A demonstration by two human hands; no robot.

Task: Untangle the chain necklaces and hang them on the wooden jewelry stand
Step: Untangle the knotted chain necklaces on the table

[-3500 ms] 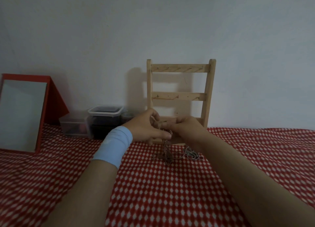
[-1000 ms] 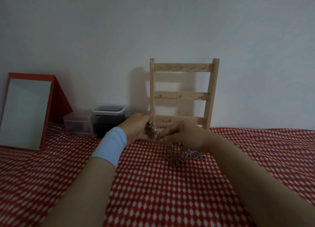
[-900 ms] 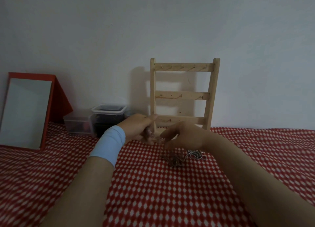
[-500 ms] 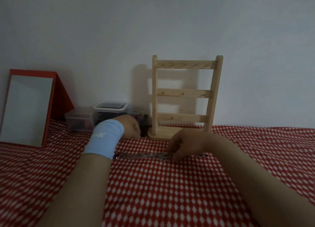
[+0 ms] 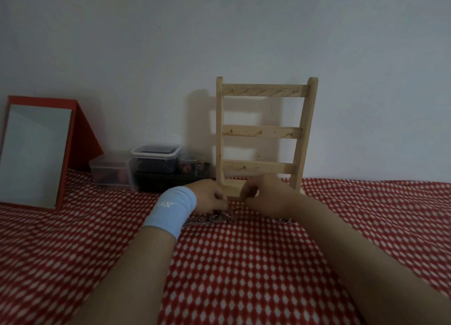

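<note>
**Separating one strand from the tangle at the foot of the stand**

The chain necklaces (image 5: 210,220) lie bunched on the checked surface (image 5: 244,263), just in front of the base of the wooden jewelry stand (image 5: 262,132), whose hooks carry nothing yet. The left hand (image 5: 211,197) pinches the bunch with curled fingers. The right hand (image 5: 266,199) pinches one thin strand leading out of it. The left hand should anchor the bunch low while the right draws slowly. If a loop tightens, slacken the strand and open the knot rather than pull.
</note>
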